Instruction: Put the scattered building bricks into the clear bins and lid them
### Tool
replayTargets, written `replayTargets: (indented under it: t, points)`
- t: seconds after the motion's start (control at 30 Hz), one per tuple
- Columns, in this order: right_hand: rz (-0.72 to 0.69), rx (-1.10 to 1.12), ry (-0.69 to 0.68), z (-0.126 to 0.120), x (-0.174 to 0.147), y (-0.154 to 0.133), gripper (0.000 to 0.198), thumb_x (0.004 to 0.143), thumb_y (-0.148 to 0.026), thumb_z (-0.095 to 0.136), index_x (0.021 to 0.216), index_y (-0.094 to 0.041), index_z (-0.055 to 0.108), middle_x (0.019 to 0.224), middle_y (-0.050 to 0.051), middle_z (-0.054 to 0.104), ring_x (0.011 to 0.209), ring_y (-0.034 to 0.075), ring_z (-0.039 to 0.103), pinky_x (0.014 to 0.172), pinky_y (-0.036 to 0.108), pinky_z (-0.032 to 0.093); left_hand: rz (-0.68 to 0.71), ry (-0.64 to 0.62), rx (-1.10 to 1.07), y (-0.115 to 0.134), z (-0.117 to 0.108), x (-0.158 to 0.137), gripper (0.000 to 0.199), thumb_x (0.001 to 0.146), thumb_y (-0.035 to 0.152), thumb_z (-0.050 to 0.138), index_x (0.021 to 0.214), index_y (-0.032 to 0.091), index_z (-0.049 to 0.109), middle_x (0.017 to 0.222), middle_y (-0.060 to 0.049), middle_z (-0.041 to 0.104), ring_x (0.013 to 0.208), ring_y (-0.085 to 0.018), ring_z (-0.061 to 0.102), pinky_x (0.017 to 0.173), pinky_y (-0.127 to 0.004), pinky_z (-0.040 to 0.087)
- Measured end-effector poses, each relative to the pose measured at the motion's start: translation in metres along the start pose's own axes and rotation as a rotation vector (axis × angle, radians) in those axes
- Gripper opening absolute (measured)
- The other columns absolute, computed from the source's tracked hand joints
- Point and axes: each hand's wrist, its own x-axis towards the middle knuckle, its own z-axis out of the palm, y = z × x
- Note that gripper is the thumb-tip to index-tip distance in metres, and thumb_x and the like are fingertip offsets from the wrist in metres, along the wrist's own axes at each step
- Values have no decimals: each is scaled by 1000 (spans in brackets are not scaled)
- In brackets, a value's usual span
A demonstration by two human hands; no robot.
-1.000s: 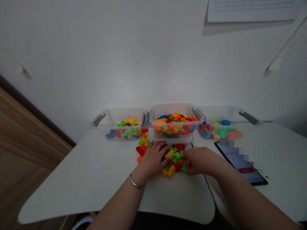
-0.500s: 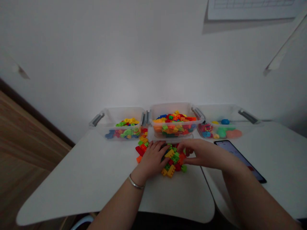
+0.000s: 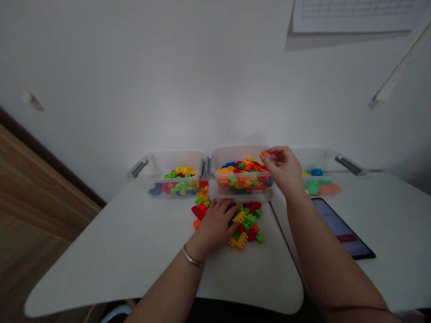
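Observation:
My left hand (image 3: 218, 224) lies with its fingers spread over a heap of colourful building blocks (image 3: 249, 220) on the white table. Yellow, green, red and orange blocks show around it; those under the palm are hidden. My right hand (image 3: 285, 168) is raised at the right edge of the middle clear plastic box (image 3: 247, 179). Between its thumb and fingertips it pinches an orange building block (image 3: 264, 154). That box holds many more mixed blocks, and the held one is above them.
To the left, another clear box (image 3: 175, 154) contains small colourful pieces. A third clear box (image 3: 318, 154), partly behind my right hand, holds rounded coloured items. A smartphone (image 3: 340, 229) lies beside my right forearm. A seam (image 3: 284, 237) divides two white tabletops.
My right hand has risen from the heap to the middle box, carrying an orange block. My left hand stays on the heap.

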Motion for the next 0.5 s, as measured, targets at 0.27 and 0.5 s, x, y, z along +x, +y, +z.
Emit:
replayTargets:
  t: [0.27,0.5]
  points:
    - [12,-269,-98,4,-10,9,27,77,-39,66,96,-21,67,92,7,74,83,24,69,80,40,53,-1,-9,3,1,0,0,48,94,38,54,139,24,50,147,-10,49,137,-29,41,119,-56,24]
    - [34,-359,-135,5,-10,7,26,82,-44,63,92,-22,71,92,8,76,87,26,70,84,42,51,-33,-27,-58,2,-4,2,48,96,38,49,141,21,47,150,-12,46,140,-29,39,119,-56,24]
